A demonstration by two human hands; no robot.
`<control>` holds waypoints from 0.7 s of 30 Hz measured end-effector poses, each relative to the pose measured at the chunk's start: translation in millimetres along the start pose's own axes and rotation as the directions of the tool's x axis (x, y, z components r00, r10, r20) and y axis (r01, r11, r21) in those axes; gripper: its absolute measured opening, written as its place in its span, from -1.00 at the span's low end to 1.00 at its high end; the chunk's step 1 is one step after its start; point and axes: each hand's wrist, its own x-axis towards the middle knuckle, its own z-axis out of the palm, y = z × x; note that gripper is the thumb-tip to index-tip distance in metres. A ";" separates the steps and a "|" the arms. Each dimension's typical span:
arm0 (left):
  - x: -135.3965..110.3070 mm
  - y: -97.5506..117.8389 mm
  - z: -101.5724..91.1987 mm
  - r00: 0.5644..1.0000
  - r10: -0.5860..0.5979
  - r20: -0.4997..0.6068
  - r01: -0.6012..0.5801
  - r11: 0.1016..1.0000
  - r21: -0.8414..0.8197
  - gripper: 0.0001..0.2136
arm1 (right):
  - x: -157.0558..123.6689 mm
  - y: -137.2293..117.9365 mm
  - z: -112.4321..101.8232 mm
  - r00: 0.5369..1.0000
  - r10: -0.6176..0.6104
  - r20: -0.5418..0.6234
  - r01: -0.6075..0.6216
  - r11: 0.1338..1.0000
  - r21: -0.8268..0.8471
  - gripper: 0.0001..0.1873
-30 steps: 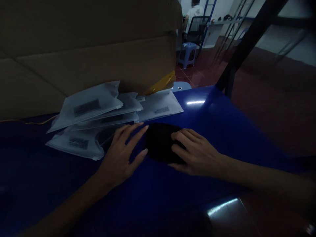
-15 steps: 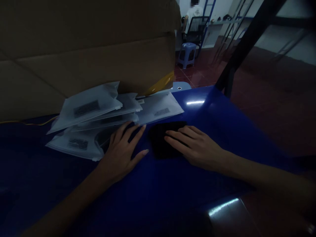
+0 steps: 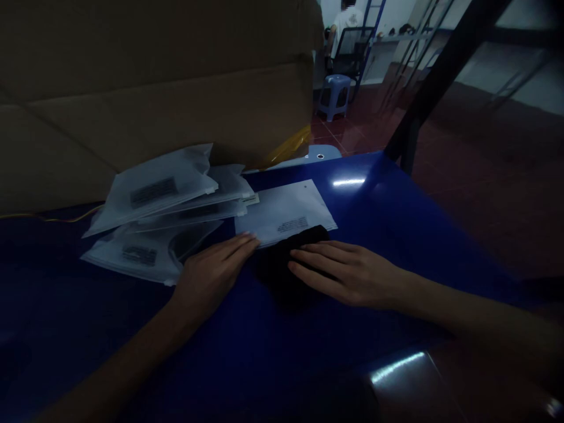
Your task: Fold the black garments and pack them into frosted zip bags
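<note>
A folded black cloth (image 3: 282, 273) lies on the blue table (image 3: 374, 217), and its far edge overlaps a white frosted bag with a printed label (image 3: 282, 211). My right hand (image 3: 346, 273) rests flat on the cloth, fingers extended. My left hand (image 3: 214, 273) lies flat to its left, with the fingertips on the near edge of the white bag. Behind that hand sits a loose pile of similar frosted bags (image 3: 154, 197), each with a dark label. Neither hand visibly grips anything.
A large cardboard box (image 3: 132, 88) stands behind the bags, with yellow tape (image 3: 286, 147) at its corner. A thin yellow cable (image 3: 57, 218) runs along the table's far left. A black metal frame post (image 3: 440, 88) rises at the right. Beyond, a person (image 3: 348, 26) sits near a blue stool (image 3: 332, 97).
The white bag has slid toward me and lies flatter, now overlapping the black cloth. My left hand's fingers have closed together and moved onto the bag's edge.
</note>
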 end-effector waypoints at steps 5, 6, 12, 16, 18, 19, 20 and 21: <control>2.5 1.2 -2.7 0.996 0.009 -0.091 -0.004 0.999 0.053 -0.78 | 2.3 -1.2 0.8 0.987 -0.130 -0.099 0.141 0.984 0.112 -0.68; 3.6 1.4 -3.3 0.995 0.018 -0.099 -0.012 0.998 0.063 -0.79 | 2.5 -1.4 1.2 0.984 -0.147 -0.100 0.159 0.979 0.125 -0.68; 5.9 0.3 -6.6 0.989 0.102 -0.110 -0.095 0.993 0.070 -0.83 | -1.7 1.9 0.8 0.993 -0.101 0.060 0.089 0.978 0.187 -0.61; 1.5 -0.3 -7.3 0.982 0.162 -0.094 -0.152 0.982 0.111 -0.79 | -1.3 -1.2 -1.8 0.993 -0.080 0.089 0.068 0.988 0.138 -0.61; -0.9 0.5 -6.3 0.988 0.130 -0.081 -0.118 0.984 0.131 -0.77 | 0.5 -3.9 -2.3 0.996 -0.073 0.047 0.069 0.994 0.079 -0.61; -1.9 0.9 -5.6 0.992 0.104 -0.073 -0.094 0.987 0.132 -0.76 | 1.4 -5.0 -2.3 0.997 -0.075 0.029 0.074 0.995 0.061 -0.61; -2.7 1.4 -4.9 0.994 0.080 -0.068 -0.071 0.989 0.127 -0.75 | 2.3 -5.7 -2.0 0.997 -0.080 0.018 0.079 0.995 0.054 -0.61; -3.4 1.8 -4.4 0.996 0.062 -0.060 -0.055 0.992 0.114 -0.74 | 3.0 -6.0 -1.4 0.996 -0.087 0.012 0.086 0.995 0.056 -0.61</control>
